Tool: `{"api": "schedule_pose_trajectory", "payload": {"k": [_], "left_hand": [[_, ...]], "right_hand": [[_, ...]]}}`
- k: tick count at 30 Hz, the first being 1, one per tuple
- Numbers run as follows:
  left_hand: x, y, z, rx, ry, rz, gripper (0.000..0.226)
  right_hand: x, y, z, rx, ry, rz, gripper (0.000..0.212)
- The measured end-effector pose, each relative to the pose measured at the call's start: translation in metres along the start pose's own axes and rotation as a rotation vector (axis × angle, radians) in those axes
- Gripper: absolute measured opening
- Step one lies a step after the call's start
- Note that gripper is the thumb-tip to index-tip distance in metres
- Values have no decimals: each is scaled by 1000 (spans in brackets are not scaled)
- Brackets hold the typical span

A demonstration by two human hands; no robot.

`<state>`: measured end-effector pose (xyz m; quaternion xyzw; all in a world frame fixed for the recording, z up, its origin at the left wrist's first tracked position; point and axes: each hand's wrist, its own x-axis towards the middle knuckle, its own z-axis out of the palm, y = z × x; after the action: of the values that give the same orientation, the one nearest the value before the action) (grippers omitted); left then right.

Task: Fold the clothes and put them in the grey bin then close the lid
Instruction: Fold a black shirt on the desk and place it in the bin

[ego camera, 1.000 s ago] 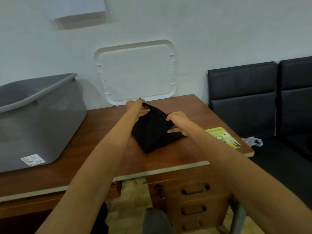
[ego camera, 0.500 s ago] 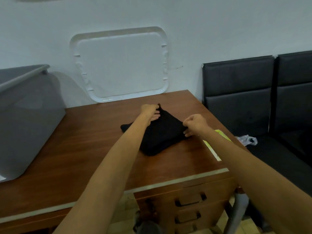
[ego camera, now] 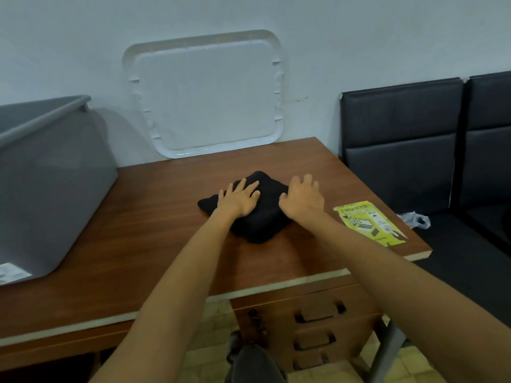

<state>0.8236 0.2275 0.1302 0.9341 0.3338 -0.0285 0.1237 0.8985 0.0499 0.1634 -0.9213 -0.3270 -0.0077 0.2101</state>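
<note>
My left hand (ego camera: 239, 200) lies flat on the folded black garment (ego camera: 262, 225), fingers straight and spread, palm pressing on its left half. My right hand (ego camera: 302, 199) rests at the garment's 3 o'clock edge with the fingers loosely extended and a little apart. The thumb touches the cloth, and nothing is pinched as far as I can see.

The garment is a compact dark bundle on the wooden desk (ego camera: 154, 205), roughly mid-depth and toward its right half. One small flap pokes out at about 9 o'clock, past my left wrist.

At 9 o'clock from the garment, well apart from it, the grey bin (ego camera: 49, 189) stands on the desk, open-topped. At 12 o'clock the pale lid (ego camera: 210, 95) leans upright against the wall, its lower edge on the desk's back edge. At 3 o'clock, near my right wrist, a yellow leaflet (ego camera: 370, 222) lies flat by the desk's right edge. Beyond that, black padded chairs (ego camera: 401, 150) line the wall.
</note>
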Motion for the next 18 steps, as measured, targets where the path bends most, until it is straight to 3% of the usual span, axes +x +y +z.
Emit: {"api": "schedule_pose_trajectory", "payload": {"k": [6,9,11,14,18], "left_hand": [[-50,-24,-15,81,-5,-502,72],[-77,-48,-26,115,65,-529,70],[-93,-64,-35,5,157,-480,61],[-114,-81,-54,-349,207,-508,70],[-142,-96,-64,-689,67,-563,74]], "right_hand": [[-26,-39,15,85,-124,0,56],[-33,-62,18,165,-183,38,64],[-33,-79,18,259,-234,92,64],[-35,-100,12,317,-312,107,53],[-46,-110,6,454,-415,232,61]]}}
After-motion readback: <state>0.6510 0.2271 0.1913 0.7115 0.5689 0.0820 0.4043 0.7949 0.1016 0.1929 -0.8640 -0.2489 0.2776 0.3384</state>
